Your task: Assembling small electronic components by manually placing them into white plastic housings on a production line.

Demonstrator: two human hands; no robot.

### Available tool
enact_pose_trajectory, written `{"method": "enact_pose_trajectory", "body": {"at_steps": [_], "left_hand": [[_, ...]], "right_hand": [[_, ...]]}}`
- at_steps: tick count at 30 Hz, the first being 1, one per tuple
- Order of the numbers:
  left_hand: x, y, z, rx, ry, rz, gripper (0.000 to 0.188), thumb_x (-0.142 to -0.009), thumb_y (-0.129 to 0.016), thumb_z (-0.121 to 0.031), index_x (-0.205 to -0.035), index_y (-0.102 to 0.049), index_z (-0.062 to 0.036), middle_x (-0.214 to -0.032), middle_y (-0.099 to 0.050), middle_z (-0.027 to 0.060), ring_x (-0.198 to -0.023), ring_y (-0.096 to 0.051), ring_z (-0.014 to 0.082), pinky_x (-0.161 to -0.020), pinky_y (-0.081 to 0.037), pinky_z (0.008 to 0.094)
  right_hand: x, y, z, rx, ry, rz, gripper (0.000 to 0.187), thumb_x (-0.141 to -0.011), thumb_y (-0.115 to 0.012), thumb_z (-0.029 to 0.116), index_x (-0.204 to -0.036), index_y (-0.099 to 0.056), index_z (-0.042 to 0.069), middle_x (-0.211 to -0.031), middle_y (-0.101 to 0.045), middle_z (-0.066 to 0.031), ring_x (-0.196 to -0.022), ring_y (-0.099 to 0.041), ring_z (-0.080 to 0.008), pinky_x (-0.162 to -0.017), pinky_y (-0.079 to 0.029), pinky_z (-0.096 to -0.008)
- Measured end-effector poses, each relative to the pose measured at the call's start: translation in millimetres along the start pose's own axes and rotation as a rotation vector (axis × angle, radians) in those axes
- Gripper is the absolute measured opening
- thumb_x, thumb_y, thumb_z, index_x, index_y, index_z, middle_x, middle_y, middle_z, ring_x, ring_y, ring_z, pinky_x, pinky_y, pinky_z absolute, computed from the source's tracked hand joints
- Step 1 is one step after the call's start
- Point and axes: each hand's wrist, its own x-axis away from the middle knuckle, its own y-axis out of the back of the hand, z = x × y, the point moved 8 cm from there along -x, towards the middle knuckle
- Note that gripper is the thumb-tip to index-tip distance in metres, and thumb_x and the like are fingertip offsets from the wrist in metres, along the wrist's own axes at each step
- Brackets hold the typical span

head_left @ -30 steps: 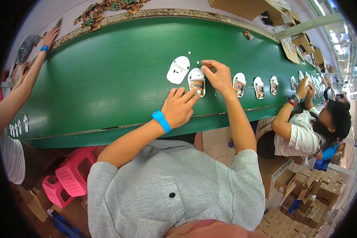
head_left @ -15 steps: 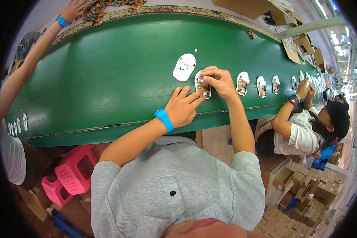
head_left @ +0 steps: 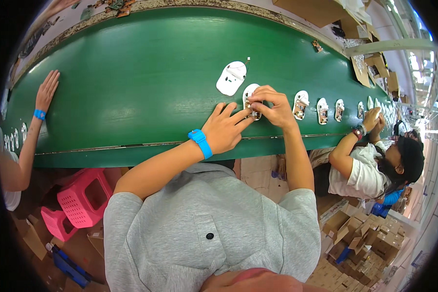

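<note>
In front of me on the green work surface lies a white rounded plastic housing (head_left: 249,91) with a brown circuit board in it. My left hand (head_left: 224,129) has its fingers spread, the index finger reaching onto the housing's lower part. Over the board, my right hand (head_left: 276,108) has thumb and fingers pinched together; whatever sits between the tips is too small to name. Just to the left and farther off lies a white shell (head_left: 231,78) with dark holes and a thin wire with a small connector at its top.
Rightward stand more white housings with boards (head_left: 301,105), in a row toward a co-worker (head_left: 360,165). At far left, another person's hand (head_left: 45,92) rests above the green surface (head_left: 131,73). Pink stools (head_left: 85,199) and cardboard boxes (head_left: 370,228) stand below.
My right hand's pinched fingertips have shifted from the housing's upper end to its middle. My left hand stays almost in place. The left co-worker's arm has come back from the far boards.
</note>
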Motion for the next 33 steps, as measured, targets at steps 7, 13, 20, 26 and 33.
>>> {"method": "enact_pose_trajectory", "body": {"at_steps": [7,13,20,26,33], "left_hand": [[-0.3,-0.1,-0.3,0.005,0.004,-0.006,0.060,-0.078,-0.071,-0.015,-0.137,-0.060,-0.0153,-0.144,-0.053,0.0018,-0.115,-0.048,0.0309,-0.105,-0.036,0.0450],[-1.6,-1.4,-1.3,0.005,0.004,-0.012,0.057,-0.078,-0.071,-0.015,-0.134,-0.061,-0.0143,-0.143,-0.054,0.0039,-0.114,-0.048,0.0309,-0.106,-0.036,0.0451],[-2.9,-7.4,-1.6,0.006,-0.019,-0.004,0.051,-0.078,-0.072,-0.017,-0.128,-0.062,-0.0111,-0.139,-0.055,0.0067,-0.114,-0.047,0.0318,-0.103,-0.034,0.0457],[-2.2,-2.0,-1.0,0.001,-0.041,-0.072,0.050,-0.077,-0.072,-0.018,-0.125,-0.061,-0.0099,-0.135,-0.056,0.0077,-0.111,-0.047,0.0319,-0.101,-0.035,0.0455],[-0.3,-7.5,-0.4,0.018,-0.025,-0.034,0.056,-0.076,-0.070,-0.017,-0.130,-0.060,-0.0111,-0.136,-0.055,0.0072,-0.106,-0.046,0.0313,-0.100,-0.035,0.0454]], "right_hand": [[-3.3,-3.4,-0.2,0.066,-0.086,-0.029,0.023,-0.076,-0.068,-0.005,-0.097,-0.074,0.003,-0.087,-0.067,-0.0045,-0.083,-0.057,-0.0178,-0.072,-0.048,-0.0266],[-12.0,-7.9,14.9,0.331,-0.017,0.004,0.027,-0.076,-0.068,-0.005,-0.101,-0.070,0.004,-0.082,-0.063,-0.0044,-0.080,-0.056,-0.0190,-0.071,-0.048,-0.0285],[-4.2,-18.1,24.6,0.615,0.212,-0.033,0.034,-0.076,-0.066,-0.005,-0.108,-0.067,0.006,-0.082,-0.061,-0.0046,-0.079,-0.055,-0.0212,-0.071,-0.049,-0.0323],[-7.5,-15.0,26.6,0.536,0.059,0.004,0.036,-0.076,-0.065,-0.005,-0.111,-0.067,0.006,-0.084,-0.062,-0.0055,-0.079,-0.056,-0.0235,-0.070,-0.050,-0.0343],[-12.9,-18.9,33.2,0.561,0.051,0.052,0.042,-0.077,-0.065,-0.005,-0.118,-0.066,0.005,-0.087,-0.064,-0.0074,-0.078,-0.059,-0.0251,-0.068,-0.050,-0.0343]]}}
